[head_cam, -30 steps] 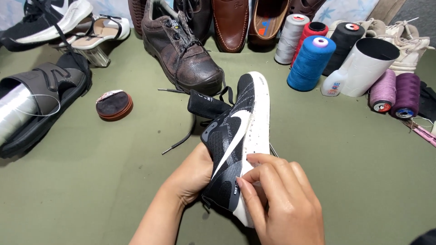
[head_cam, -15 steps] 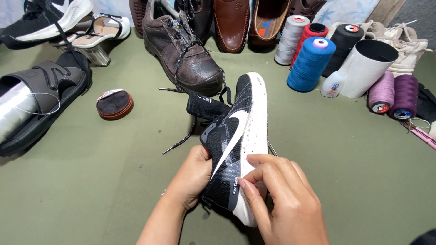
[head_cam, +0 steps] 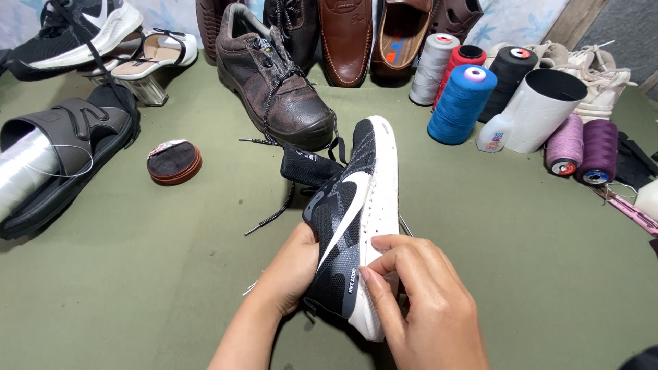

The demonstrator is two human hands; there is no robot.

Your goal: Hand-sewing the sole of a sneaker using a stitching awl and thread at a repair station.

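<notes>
Little has changed since a second ago: the black-and-white sneaker [head_cam: 353, 219] stays at frame centre, left hand [head_cam: 295, 267] gripping its upper, right hand [head_cam: 421, 301] still pinching its white sole edge.

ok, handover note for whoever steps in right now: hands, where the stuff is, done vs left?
Left hand: grips the black and grey sneaker from its upper side.
Right hand: thumb and fingers pinch the white sole edge near the heel.
Sneaker is held on its side above the green mat, laces loose.
Thread spools, brown boot and round polish tin sit behind.
Done: no stitching or glue visible.
Left: cannot tell from this view.
</notes>
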